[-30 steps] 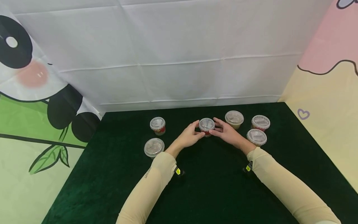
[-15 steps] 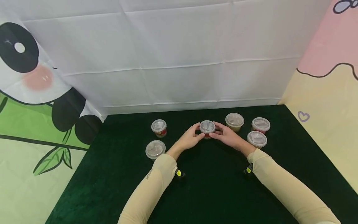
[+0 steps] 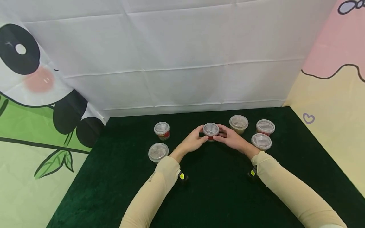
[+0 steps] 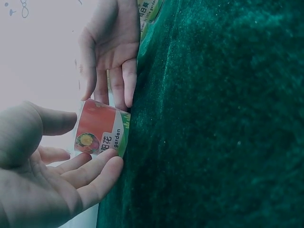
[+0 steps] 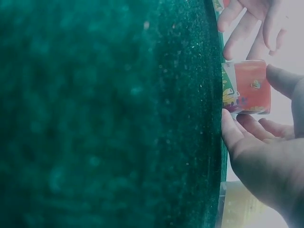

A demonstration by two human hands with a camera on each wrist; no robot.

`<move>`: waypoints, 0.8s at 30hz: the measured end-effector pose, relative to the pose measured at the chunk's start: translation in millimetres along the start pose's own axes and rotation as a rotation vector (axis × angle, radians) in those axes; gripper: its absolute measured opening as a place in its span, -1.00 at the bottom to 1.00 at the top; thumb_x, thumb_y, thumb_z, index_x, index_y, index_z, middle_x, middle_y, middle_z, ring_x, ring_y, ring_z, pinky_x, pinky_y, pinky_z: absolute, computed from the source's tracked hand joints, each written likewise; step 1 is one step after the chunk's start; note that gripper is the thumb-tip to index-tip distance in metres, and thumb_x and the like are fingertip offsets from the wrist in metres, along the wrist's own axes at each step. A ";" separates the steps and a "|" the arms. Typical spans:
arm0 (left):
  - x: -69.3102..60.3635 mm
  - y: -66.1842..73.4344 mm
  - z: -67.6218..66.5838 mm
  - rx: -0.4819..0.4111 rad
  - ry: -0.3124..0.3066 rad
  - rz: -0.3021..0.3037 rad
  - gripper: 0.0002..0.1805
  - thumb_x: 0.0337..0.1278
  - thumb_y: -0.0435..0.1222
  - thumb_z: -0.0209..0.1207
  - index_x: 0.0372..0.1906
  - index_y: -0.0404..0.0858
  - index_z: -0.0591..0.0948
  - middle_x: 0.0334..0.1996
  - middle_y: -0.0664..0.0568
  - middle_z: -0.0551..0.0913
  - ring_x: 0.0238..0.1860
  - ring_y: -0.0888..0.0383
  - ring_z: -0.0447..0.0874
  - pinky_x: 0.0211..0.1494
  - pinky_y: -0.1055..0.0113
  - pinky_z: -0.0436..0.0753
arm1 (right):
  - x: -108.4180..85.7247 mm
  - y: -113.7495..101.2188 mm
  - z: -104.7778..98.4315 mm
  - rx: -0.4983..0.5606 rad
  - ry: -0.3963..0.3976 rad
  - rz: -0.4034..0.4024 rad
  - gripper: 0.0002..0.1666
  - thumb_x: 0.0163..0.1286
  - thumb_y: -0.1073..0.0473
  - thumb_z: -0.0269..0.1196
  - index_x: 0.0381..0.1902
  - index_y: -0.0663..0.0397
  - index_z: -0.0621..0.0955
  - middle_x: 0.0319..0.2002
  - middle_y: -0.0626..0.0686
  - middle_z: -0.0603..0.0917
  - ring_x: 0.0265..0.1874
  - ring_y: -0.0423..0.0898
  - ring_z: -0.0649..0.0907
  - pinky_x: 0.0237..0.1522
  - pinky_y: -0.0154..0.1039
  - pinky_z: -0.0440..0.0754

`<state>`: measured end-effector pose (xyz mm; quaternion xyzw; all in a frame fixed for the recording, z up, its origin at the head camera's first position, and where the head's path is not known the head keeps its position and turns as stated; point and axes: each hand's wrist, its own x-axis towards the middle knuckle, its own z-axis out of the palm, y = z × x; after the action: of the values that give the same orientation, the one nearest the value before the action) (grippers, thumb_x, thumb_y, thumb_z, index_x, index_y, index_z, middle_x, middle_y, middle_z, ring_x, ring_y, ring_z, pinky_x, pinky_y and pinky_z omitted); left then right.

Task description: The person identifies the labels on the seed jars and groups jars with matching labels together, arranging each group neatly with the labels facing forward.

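Note:
A small lidded plastic cup (image 3: pixel 211 128) with a red label stands upright at the table's far middle, between both hands. From one side the left hand (image 3: pixel 191 140) holds it, thumb at the near side and fingers reaching behind. The right hand (image 3: pixel 232 138) holds it from the other side in the same way. In the left wrist view, the cup's label (image 4: pixel 97 126) shows red, green and a round flower picture. The right wrist view has the right thumb by the lid edge, with fingers (image 5: pixel 232 130) along the cup's side. The cup's far side is hidden in the head view.
Left of the hands stand a red-labelled cup (image 3: pixel 162 128) and a wider lidded cup (image 3: pixel 158 152). On the right are a pale cup (image 3: pixel 239 123), a reddish cup (image 3: pixel 265 126) and another lidded cup (image 3: pixel 261 141). A white cloth wall (image 3: pixel 182 79) rises behind the dark green table (image 3: pixel 216 193).
The right hand's fingers have come in against the cup from slightly apart. The head view has shifted a little; the cup and the others stay in place.

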<state>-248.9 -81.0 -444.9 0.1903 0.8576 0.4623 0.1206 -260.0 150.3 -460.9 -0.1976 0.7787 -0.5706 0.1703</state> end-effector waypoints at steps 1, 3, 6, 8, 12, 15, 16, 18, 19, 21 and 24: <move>0.4 -0.2 0.6 -0.003 0.000 0.002 -0.32 0.56 -0.24 0.05 0.58 -0.33 0.09 0.43 -0.20 0.33 0.29 -0.06 0.50 0.30 0.11 0.54 | 0.0 0.3 -0.4 -0.001 0.001 -0.001 -0.14 0.57 0.13 0.18 0.60 0.22 0.03 0.49 0.31 0.22 0.42 0.24 0.36 0.37 0.13 0.39; 1.0 -0.6 1.1 -0.007 -0.003 0.009 -0.33 0.56 -0.25 0.05 0.58 -0.32 0.09 0.42 -0.21 0.33 0.29 -0.05 0.50 0.30 0.11 0.54 | 0.4 1.5 -1.0 -0.004 0.002 -0.002 -0.15 0.57 0.13 0.19 0.60 0.23 0.04 0.49 0.31 0.23 0.42 0.24 0.36 0.36 0.12 0.39; 1.0 -0.8 1.0 -0.016 -0.005 0.020 -0.34 0.56 -0.26 0.05 0.58 -0.33 0.10 0.41 -0.21 0.34 0.27 -0.06 0.52 0.29 0.11 0.56 | 1.5 2.6 -0.8 -0.017 0.008 -0.002 -0.14 0.57 0.12 0.19 0.60 0.24 0.03 0.49 0.31 0.23 0.41 0.24 0.37 0.36 0.12 0.39; 0.9 -1.0 0.7 -0.014 -0.004 0.020 -0.34 0.56 -0.26 0.05 0.57 -0.33 0.10 0.41 -0.22 0.35 0.25 -0.06 0.54 0.28 0.11 0.57 | 2.2 3.5 -0.6 -0.025 0.010 -0.002 -0.13 0.57 0.11 0.19 0.60 0.25 0.03 0.49 0.31 0.23 0.41 0.24 0.37 0.36 0.11 0.40; 0.9 -0.9 -0.9 0.002 0.002 0.006 -0.33 0.56 -0.24 0.05 0.58 -0.32 0.10 0.41 -0.21 0.35 0.22 -0.06 0.58 0.25 0.12 0.58 | 3.7 2.6 -0.1 -0.024 0.010 -0.008 -0.13 0.57 0.10 0.19 0.60 0.25 0.03 0.49 0.31 0.22 0.42 0.24 0.37 0.36 0.11 0.40; 1.2 -1.1 -1.4 0.011 -0.002 0.006 -0.32 0.56 -0.23 0.05 0.58 -0.32 0.08 0.41 -0.22 0.35 0.21 -0.05 0.59 0.24 0.14 0.60 | 3.8 1.4 0.2 -0.012 0.007 0.000 -0.14 0.57 0.11 0.18 0.60 0.24 0.03 0.50 0.30 0.22 0.42 0.23 0.37 0.37 0.12 0.39; 1.1 -1.2 -1.5 0.011 -0.002 0.009 -0.32 0.56 -0.24 0.05 0.58 -0.34 0.08 0.41 -0.23 0.35 0.21 -0.06 0.59 0.23 0.13 0.60 | 3.8 1.1 0.1 -0.006 0.007 0.004 -0.14 0.57 0.11 0.18 0.60 0.23 0.03 0.50 0.30 0.22 0.42 0.23 0.37 0.37 0.11 0.39; 1.2 -1.3 -1.6 0.015 -0.004 0.011 -0.31 0.56 -0.24 0.05 0.58 -0.35 0.08 0.41 -0.23 0.35 0.20 -0.06 0.60 0.22 0.14 0.61 | 3.5 0.5 -0.1 0.004 0.006 0.013 -0.14 0.57 0.10 0.19 0.61 0.21 0.03 0.50 0.28 0.21 0.42 0.22 0.37 0.37 0.11 0.39; 1.0 -0.9 -1.9 0.014 -0.003 0.013 -0.31 0.56 -0.24 0.05 0.58 -0.36 0.07 0.41 -0.24 0.35 0.20 -0.07 0.60 0.22 0.13 0.61 | 3.4 0.2 -0.3 0.004 0.003 0.014 -0.14 0.57 0.10 0.18 0.61 0.21 0.03 0.50 0.29 0.21 0.42 0.22 0.36 0.37 0.11 0.39; 0.5 0.2 -2.7 0.015 -0.001 0.012 -0.31 0.56 -0.24 0.05 0.58 -0.38 0.07 0.40 -0.25 0.35 0.20 -0.07 0.60 0.23 0.13 0.60 | 3.3 -0.7 -0.7 0.006 0.000 0.013 -0.13 0.57 0.09 0.19 0.61 0.21 0.02 0.51 0.29 0.20 0.42 0.23 0.36 0.37 0.11 0.39; -0.2 2.3 -4.0 0.021 -0.001 0.004 -0.29 0.56 -0.23 0.05 0.58 -0.37 0.05 0.41 -0.23 0.34 0.19 -0.06 0.60 0.23 0.13 0.60 | 3.9 -1.0 -2.0 0.008 0.000 0.009 -0.12 0.57 0.08 0.19 0.61 0.21 0.03 0.50 0.29 0.21 0.42 0.23 0.36 0.37 0.11 0.39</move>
<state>-249.8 -83.0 -440.8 0.1937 0.8620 0.4533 0.1182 -264.2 149.7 -459.5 -0.1934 0.7773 -0.5729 0.1735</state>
